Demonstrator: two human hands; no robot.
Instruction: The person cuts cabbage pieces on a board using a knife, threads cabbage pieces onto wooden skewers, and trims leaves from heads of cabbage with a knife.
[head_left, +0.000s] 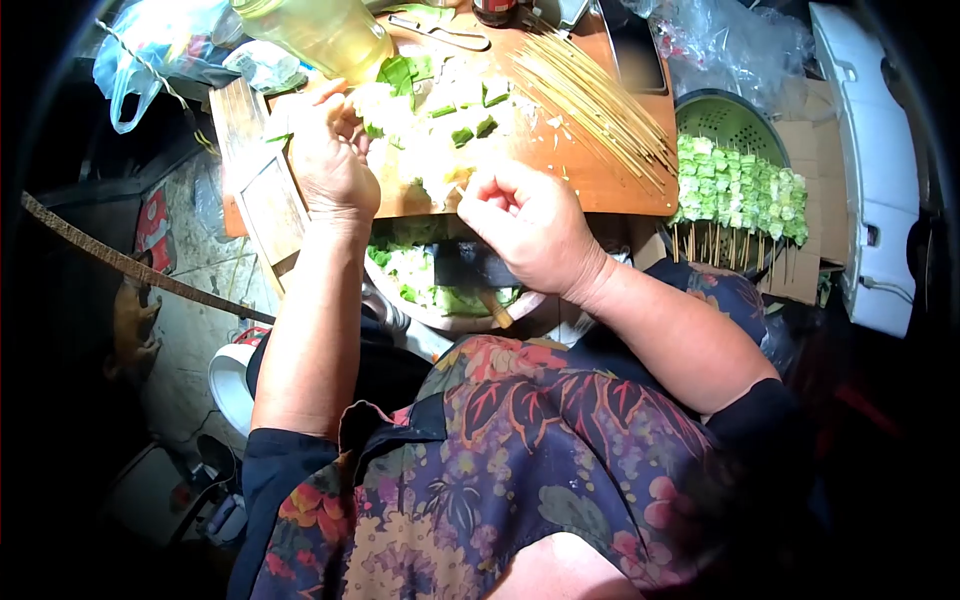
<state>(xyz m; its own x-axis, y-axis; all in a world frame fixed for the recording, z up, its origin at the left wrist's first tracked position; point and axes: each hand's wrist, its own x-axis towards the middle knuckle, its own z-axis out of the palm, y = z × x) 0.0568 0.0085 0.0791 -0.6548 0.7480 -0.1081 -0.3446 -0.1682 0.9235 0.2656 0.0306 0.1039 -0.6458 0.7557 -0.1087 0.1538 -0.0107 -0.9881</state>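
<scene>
My left hand [335, 160] is raised over the left part of the orange-brown board [590, 190], its fingers curled; what they hold, if anything, is hidden. Cut green leaf pieces [470, 128] lie just right of it. At the board's front edge, my right hand [530, 220] pinches thumb and forefinger together. A small pale bit shows at those fingertips, too bright to name. Below the hands stands a bowl of cut leaves [405, 275], with a dark-bladed cleaver [468, 263] lying across it, handle toward me.
Loose wooden skewers [600, 105] lie at the board's right. Beyond, filled leaf skewers [740, 190] rest in a dark colander [735, 115]. A jar of yellowish liquid [320, 35] and scissors-like metal tool [440, 32] are at the back. A white foam lid [868, 170] stands far right.
</scene>
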